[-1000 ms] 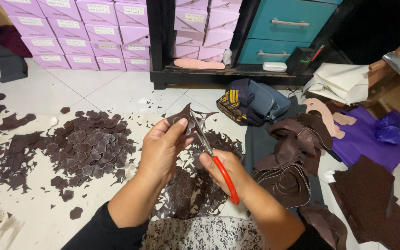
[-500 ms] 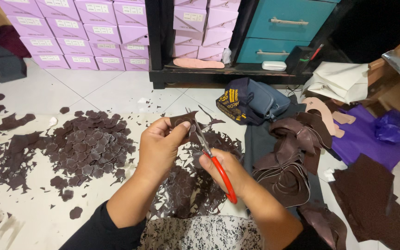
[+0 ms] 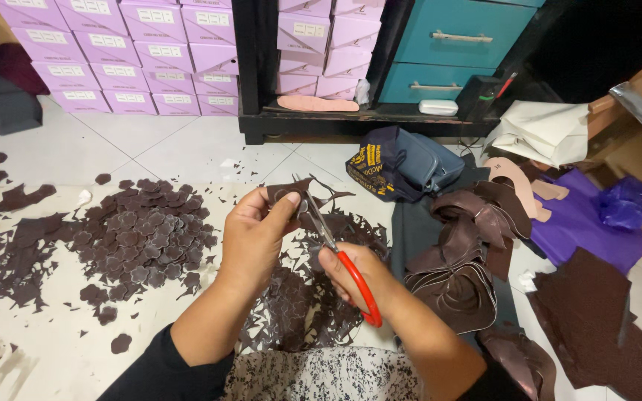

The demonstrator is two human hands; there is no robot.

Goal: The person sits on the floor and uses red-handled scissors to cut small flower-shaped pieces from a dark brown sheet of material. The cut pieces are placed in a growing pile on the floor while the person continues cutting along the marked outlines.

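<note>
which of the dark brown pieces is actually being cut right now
The brown piece pinched in the left hand, meeting the red-handled scissors held by the right hand; all others lie on the floor.

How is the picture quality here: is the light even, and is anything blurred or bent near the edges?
Head view: light is soft and even, with a faint sheen on the white floor tiles; the left hand, right hand and red-handled scissors look reasonably sharp; the shelf unit leans, showing wide-angle distortion; the top right corner is dark.

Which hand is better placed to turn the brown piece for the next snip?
Left, probably: the left hand already pinches the brown piece, while the right hand is occupied with the scissors.
</note>
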